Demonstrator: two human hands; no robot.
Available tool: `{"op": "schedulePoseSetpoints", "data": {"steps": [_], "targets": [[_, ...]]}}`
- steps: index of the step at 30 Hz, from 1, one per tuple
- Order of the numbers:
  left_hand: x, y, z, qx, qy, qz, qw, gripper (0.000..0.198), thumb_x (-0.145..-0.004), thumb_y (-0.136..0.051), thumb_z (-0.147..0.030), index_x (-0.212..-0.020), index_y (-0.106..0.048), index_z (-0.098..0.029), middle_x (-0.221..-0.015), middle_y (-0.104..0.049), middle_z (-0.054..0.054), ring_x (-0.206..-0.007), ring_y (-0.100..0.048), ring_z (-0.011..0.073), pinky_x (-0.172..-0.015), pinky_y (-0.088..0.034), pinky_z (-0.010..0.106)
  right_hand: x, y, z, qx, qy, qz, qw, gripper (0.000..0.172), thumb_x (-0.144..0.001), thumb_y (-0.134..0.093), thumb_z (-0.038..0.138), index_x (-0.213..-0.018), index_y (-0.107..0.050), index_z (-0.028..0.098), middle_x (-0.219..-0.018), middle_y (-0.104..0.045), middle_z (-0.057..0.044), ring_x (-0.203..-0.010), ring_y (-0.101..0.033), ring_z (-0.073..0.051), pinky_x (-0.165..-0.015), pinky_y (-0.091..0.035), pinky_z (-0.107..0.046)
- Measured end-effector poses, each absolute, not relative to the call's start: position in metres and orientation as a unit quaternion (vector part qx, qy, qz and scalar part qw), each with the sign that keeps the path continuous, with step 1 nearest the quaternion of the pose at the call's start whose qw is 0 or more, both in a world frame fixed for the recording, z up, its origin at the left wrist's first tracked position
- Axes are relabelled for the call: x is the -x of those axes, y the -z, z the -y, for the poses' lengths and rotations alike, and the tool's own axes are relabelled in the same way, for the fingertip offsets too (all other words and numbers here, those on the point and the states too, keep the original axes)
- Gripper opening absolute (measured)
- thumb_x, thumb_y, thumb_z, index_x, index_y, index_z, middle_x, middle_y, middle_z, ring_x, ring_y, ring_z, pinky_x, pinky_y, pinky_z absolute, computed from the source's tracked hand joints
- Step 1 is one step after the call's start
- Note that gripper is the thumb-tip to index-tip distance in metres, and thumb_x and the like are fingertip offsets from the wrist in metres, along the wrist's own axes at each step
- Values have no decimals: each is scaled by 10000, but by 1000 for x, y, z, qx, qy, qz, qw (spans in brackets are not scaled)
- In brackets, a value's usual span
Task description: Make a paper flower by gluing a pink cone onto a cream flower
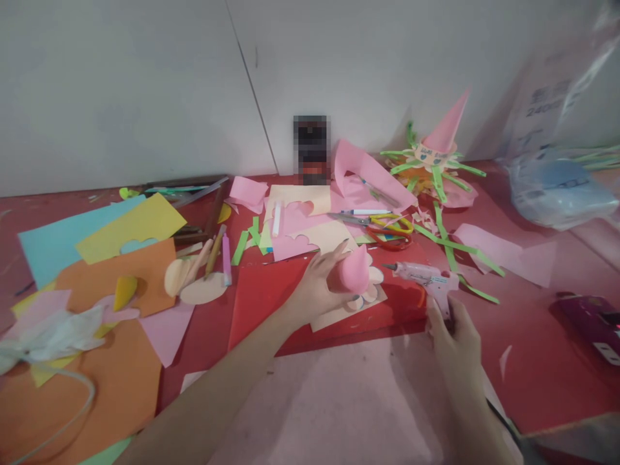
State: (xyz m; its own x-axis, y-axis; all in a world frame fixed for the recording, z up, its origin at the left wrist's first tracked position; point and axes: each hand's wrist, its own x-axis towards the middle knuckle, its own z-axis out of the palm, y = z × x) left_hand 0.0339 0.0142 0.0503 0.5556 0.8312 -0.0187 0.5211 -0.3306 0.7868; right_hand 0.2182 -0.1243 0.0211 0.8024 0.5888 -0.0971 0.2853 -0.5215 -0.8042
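My left hand (323, 276) is closed around a small pink paper cone (356, 271), its point facing up. Below the cone lies a cream paper piece with rounded, petal-like shapes (372, 292), on a red board (264, 294); whether the cone touches the paper I cannot tell. My right hand (454, 339) grips the handle of a pale pink glue gun (426, 276). The gun's nozzle points left toward the cone, a short distance away from it. Just behind my left hand, scissors with yellow and red handles (390, 231) lie on cut paper.
A finished-looking pink cone hat with green strips (440, 145) stands at the back right. Orange sheets (130, 361), a yellow sheet (133, 227) and several pens (226, 258) cover the left. A plastic bag (562, 187) and a purple power strip (588, 326) are at right.
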Motion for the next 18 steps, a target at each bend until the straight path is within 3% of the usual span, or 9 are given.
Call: {"op": "schedulePoseSetpoints", "data": {"steps": [4, 9, 18], "targets": [[-33, -50, -15, -807, -186, -396, 396, 828, -625, -678, -410, -1351, -295, -299, -1424, -330, 35, -1298, -305, 260, -1051, -278, 443, -219, -19, 124, 850, -185, 261, 419, 622, -714, -481, 592, -1121, -540, 125, -791, -584, -52, -632, -484, -163, -580, -389, -264], [-36, -47, -14, -824, -132, -407, 372, 876, -645, -663, -401, -1382, -194, -346, -1435, -315, -5, -1333, -230, 278, -1068, -238, 463, -219, -19, 123, 865, -170, 262, 392, 633, -711, -501, 591, -1143, -543, 130, -861, -616, -74, -700, -526, -189, -623, -405, -276], [-32, -44, -16, -835, -85, -398, 371, 931, -644, -660, -445, -1393, -112, -373, -1432, -319, -23, -1343, -187, 297, -1027, -301, 477, -214, -18, 121, 878, -134, 269, 372, 619, -702, -510, 584, -1164, -544, 174, -1085, -610, -103, -872, -579, -231, -767, -423, -322]]}}
